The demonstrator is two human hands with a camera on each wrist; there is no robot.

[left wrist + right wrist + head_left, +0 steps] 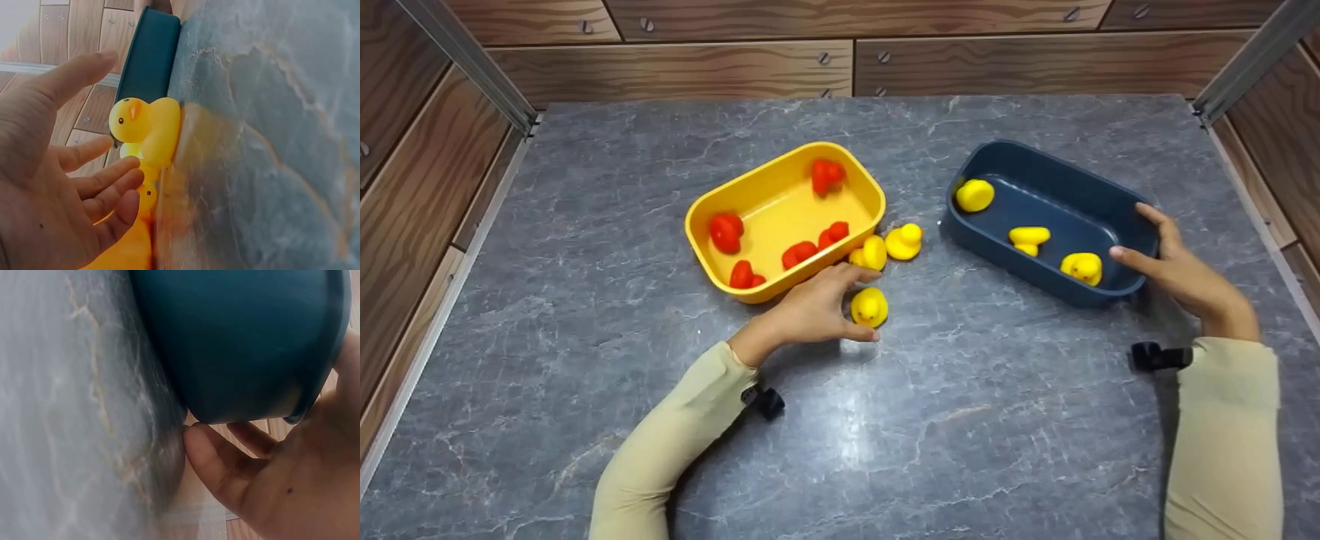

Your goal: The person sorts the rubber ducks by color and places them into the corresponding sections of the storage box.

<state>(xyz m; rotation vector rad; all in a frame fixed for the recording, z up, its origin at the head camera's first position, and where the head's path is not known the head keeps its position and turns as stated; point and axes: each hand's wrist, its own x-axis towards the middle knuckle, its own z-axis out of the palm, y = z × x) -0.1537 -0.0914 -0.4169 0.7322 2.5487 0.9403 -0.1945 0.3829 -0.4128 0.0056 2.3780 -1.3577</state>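
- Left hand (819, 306): fingers spread either side of yellow rubber duck (869, 307) on tabletop (997, 420), probably for grasping clearance.
- Right hand (1194, 276): fingers pinching end wall of navy bin (1057, 184), presumably steadying it.

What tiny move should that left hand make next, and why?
Probably close the grip of the left hand on the nearest duck: the hand is spread open around it, not pinching it yet. The blue tub holds other yellow ducks, the yellow tub only red toys, so blue seems its place.
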